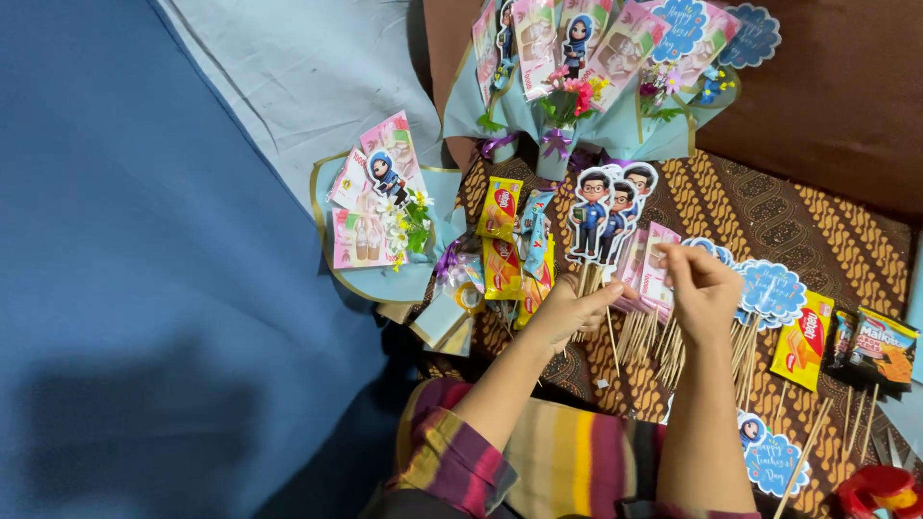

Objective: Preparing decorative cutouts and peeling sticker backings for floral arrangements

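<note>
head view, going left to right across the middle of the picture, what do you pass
blue cloth → lying bouquet in pale blue wrap → yellow snack packets on sticks → left hand holding cartoon figure cutouts on sticks → right hand → blue scalloped tag → yellow snack packet → dark snack packet

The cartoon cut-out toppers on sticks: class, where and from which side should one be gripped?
Grip the cartoon cut-out toppers by their bare wooden sticks, coming from below, as the left hand does. The flat paper figures sit on top and would probably crease; the sticks point toward the person.
</note>
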